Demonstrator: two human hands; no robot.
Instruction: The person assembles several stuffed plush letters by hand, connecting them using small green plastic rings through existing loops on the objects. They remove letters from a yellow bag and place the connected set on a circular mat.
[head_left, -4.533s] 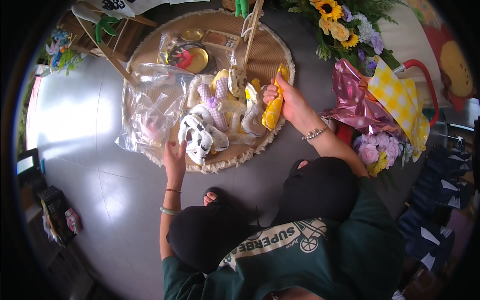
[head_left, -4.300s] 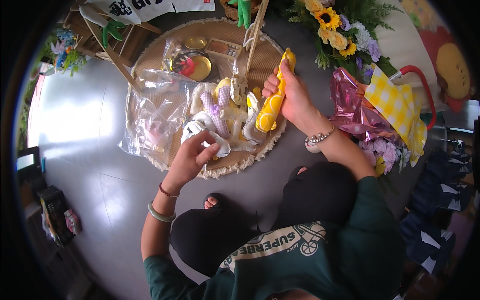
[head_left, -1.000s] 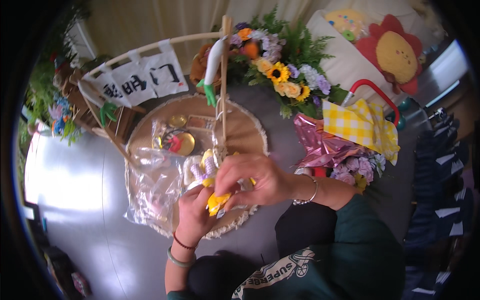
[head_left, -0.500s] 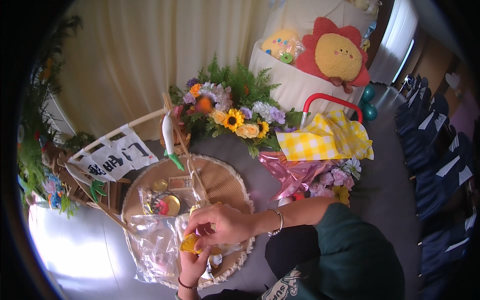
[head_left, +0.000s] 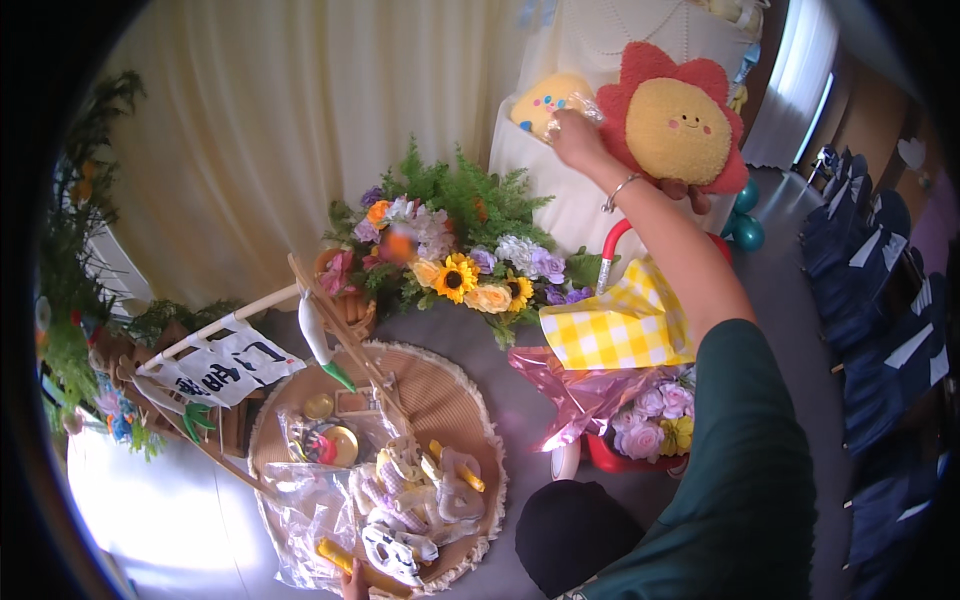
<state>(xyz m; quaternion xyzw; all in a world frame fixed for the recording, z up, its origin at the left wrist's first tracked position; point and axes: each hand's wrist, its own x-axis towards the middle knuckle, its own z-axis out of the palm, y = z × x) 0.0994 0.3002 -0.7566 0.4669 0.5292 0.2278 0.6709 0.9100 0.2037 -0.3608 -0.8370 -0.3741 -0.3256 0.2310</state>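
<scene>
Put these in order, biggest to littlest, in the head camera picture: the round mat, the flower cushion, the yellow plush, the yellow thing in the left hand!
1. Round mat
2. Flower cushion
3. Yellow plush, partly hidden
4. Yellow thing in the left hand, partly covered

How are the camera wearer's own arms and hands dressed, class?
The right hand is ungloved, with a slim silver-coloured bracelet around the wrist. A short dark green sleeve covers the upper arm; the forearm is bare. Only a small, ungloved part of the left hand shows; its wrist and sleeve are out of view.
</scene>
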